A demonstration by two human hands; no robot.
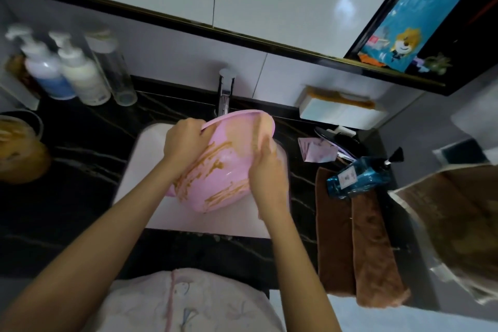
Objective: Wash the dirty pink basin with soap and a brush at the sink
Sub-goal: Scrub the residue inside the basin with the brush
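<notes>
The pink basin, streaked inside with brown dirt, is tilted on its side over the white sink, just below the chrome faucet. My left hand grips its upper left rim. My right hand lies with straight fingers against the dirty inner wall on the right side. A dark brush lies on the counter to the right of the sink. A blue pump soap bottle lies on its side there too.
Two white pump bottles and a clear cylinder stand at the back left on the black marble counter. Brown towels lie to the right of the sink. A white tissue box sits behind the brush. An orange tub is far left.
</notes>
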